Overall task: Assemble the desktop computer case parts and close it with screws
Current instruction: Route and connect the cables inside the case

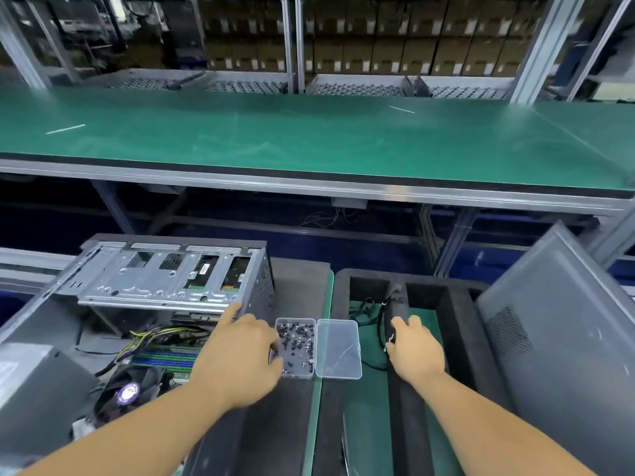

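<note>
Open computer case (pixel 171 280) lies on its side at the left on dark foam, side off; drive cage uppermost, motherboard (pixel 161 360) with coloured wiring and a cooler fan (pixel 127 393) exposed below.

Clear plastic screw box (pixel 297 348) sits just right of the case, its hinged lid (pixel 338 348) flung flat beside it; small dark screws loose inside.

Left hand (pixel 240 355) over the box's left edge, forefinger stretched up to touch the case corner, other fingers curled down into the screws. Cannot tell whether a screw is pinched.

Right hand (pixel 414 352) rests on the black foam divider (pixel 407 420) of a tray, fingers curled round it among black cables (pixel 364 312).

Grey side panel (pixel 563 338) leans tilted at the far right. Green-topped bench (pixel 309 139) runs across behind.
</note>
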